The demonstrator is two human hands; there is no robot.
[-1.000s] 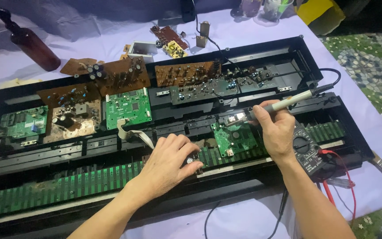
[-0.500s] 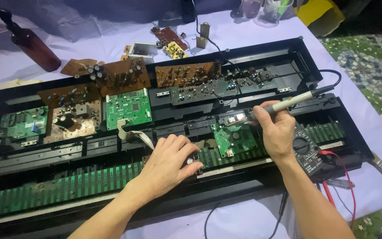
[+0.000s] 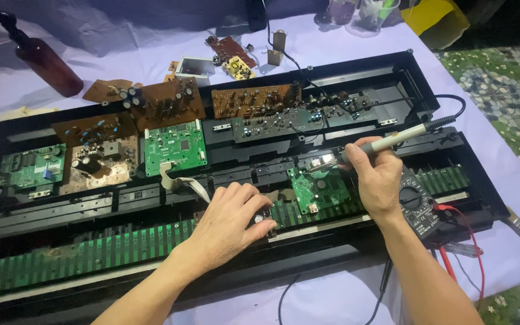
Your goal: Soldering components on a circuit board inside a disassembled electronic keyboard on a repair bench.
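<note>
two hands work in the case (image 3: 416, 66): the right hand (image 3: 377, 180) grasps an iron (image 3: 392, 141) above a small board (image 3: 319, 189); just left, the left hand (image 3: 230, 225) rests curled, holding nothing visible

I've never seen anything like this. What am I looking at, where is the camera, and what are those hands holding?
The one view comes from a camera worn on a person's head, looking down at their own two bare hands; there is no robot. On a table with a pale purple cloth lies a long opened black case filled with green and brown circuit boards. The right hand holds a pen-like soldering iron, its tip over a small green board. The left hand rests on the case beside that board. A black multimeter with red leads sits by the right wrist, and a brown spray bottle stands at the far left.
</note>
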